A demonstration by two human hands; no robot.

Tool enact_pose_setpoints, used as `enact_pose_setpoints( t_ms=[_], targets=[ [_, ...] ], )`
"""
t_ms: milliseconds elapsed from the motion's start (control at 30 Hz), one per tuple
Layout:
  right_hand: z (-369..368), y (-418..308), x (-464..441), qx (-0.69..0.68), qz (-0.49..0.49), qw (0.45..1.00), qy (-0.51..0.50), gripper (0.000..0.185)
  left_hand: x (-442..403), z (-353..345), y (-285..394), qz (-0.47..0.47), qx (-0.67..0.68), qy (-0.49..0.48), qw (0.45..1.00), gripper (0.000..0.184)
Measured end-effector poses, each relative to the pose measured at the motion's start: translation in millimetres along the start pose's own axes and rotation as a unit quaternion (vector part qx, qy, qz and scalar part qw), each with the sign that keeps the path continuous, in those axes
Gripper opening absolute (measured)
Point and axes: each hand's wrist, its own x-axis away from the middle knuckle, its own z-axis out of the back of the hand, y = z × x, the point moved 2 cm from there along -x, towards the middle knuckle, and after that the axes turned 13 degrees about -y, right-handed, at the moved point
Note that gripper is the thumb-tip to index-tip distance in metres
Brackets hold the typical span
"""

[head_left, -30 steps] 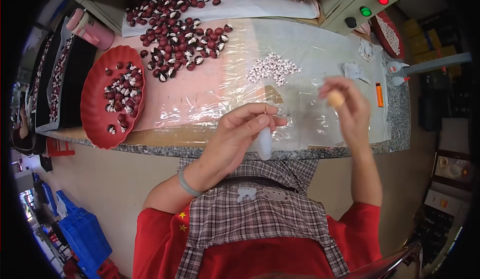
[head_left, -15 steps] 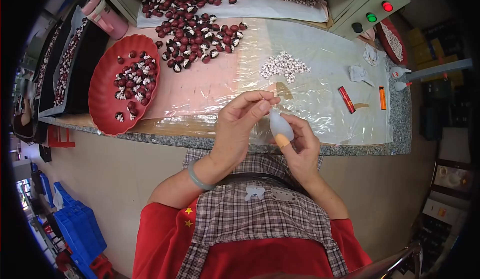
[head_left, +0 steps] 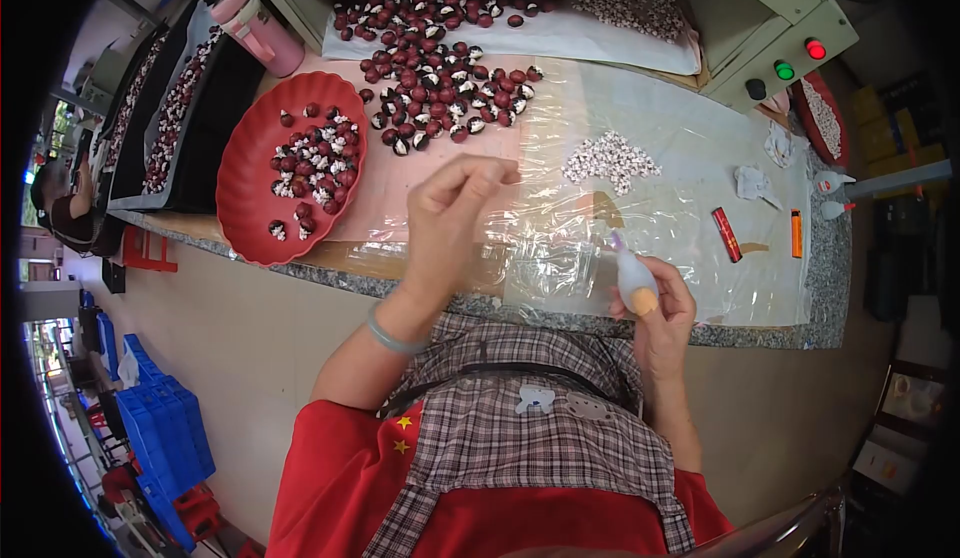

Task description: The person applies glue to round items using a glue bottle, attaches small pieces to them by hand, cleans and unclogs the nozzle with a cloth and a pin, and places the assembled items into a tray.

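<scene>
My right hand (head_left: 668,318) is closed around a small translucent squeeze bottle (head_left: 636,274), its narrow purplish tip pointing up and left. An orange cover sits on the thumb. My left hand (head_left: 452,203) is raised over the table's near side, thumb and fingers pinched together; whatever is between the fingertips cannot be made out. Beyond it lies a loose heap of round dark-red pieces (head_left: 445,93), many with black-and-white parts. To the right of that, small white speckled pieces (head_left: 612,161) are spread on the plastic sheet (head_left: 560,248).
A red scalloped tray (head_left: 240,183) at left holds similar round pieces. Behind it stands a pink flask (head_left: 262,38). On the right lie a red tube (head_left: 727,235), an orange lighter-like stick (head_left: 796,233) and crumpled tissue (head_left: 756,184). A lit cabinet (head_left: 770,48) borders the back.
My left hand has moved left, away from the bottle tip, with its fingers still pinched. The right hand keeps the bottle, now lower and farther right. The whole view has shifted.
</scene>
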Motion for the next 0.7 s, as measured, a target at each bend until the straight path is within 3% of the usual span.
enact_pose_setpoints(
  t_ms=[67, 133, 233, 433, 533, 633, 700],
  targets=[
    [8, -1, -2, -0.023, 0.018, 1.000, 0.001, 0.036, -15, 22, -2, -0.061, -0.214, 0.009, 0.975, 0.016],
    [13, -4, -6, -0.047, 0.019, 0.999, 0.013, 0.037, -30, 32, -2, -0.123, -0.417, 0.042, 0.900, 0.016],
    [18, -5, -10, -0.069, 0.010, 0.997, 0.026, 0.038, -46, 33, -7, -0.107, -0.518, 0.051, 0.847, 0.019],
    [25, -1, -13, -0.105, 0.000, 0.994, 0.028, 0.040, -58, 23, -14, -0.119, -0.585, -0.001, 0.802, 0.014],
    [30, 2, -13, -0.118, 0.000, 0.993, 0.019, 0.042, -58, 22, -20, -0.073, -0.629, -0.027, 0.773, 0.020],
    [30, -2, -14, -0.118, 0.011, 0.993, 0.012, 0.043, -55, 19, -16, -0.110, -0.632, -0.021, 0.767, 0.021],
    [31, -6, -17, -0.115, 0.011, 0.993, 0.003, 0.044, -45, 12, -4, -0.131, -0.579, -0.022, 0.804, 0.026]
  ],
)
